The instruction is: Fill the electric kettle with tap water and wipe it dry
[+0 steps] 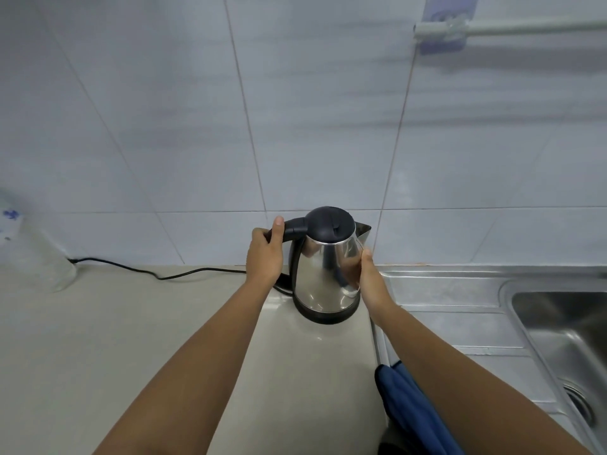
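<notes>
Blue cloth [402, 400] lies under the right forearm. Left hand [265, 254] clamps the kettle [323, 267] handle; right hand [369, 274] presses flat against its steel side. Tugging sideways risks snagging the cord [157, 275] behind the grip.

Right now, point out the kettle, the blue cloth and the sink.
kettle [323, 274]: head view, shiny steel body.
blue cloth [399, 399]: head view, folded top.
sink [558, 326]: head view, basin's left wall.
</notes>
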Motion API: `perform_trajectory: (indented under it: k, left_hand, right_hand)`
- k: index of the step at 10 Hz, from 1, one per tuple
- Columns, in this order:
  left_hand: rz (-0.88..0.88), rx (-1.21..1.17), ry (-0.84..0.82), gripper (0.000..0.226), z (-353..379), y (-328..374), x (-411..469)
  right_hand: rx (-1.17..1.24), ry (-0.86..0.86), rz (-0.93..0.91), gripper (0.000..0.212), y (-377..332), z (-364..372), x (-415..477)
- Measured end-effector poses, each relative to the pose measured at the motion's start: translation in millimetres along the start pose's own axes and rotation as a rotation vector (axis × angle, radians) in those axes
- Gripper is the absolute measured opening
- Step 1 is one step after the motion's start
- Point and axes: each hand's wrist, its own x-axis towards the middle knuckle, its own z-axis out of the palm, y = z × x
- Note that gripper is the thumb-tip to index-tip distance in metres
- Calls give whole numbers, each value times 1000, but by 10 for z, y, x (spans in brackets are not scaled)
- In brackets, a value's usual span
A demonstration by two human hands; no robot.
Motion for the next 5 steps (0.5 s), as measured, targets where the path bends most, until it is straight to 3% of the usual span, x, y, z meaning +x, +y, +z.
perform_trajectory:
  k: [1, 2, 4, 5]
  left_hand:
    - [38, 71, -20, 56, -34, -98, -203]
    - [60, 246, -66, 69, -82, -214, -510]
    - [279, 685, -177, 73, -280, -99, -993]
    - [348, 800, -218, 72, -384, 88, -1104]
  right_hand:
    - [-108, -17, -67, 55, 48, -48, -169]
    - [-347, -51, -207, 44, 134, -103, -393]
    - [-963, 42, -366, 66, 33, -267, -836]
    - [-1132, 84, -412, 65, -151, -371, -1057]
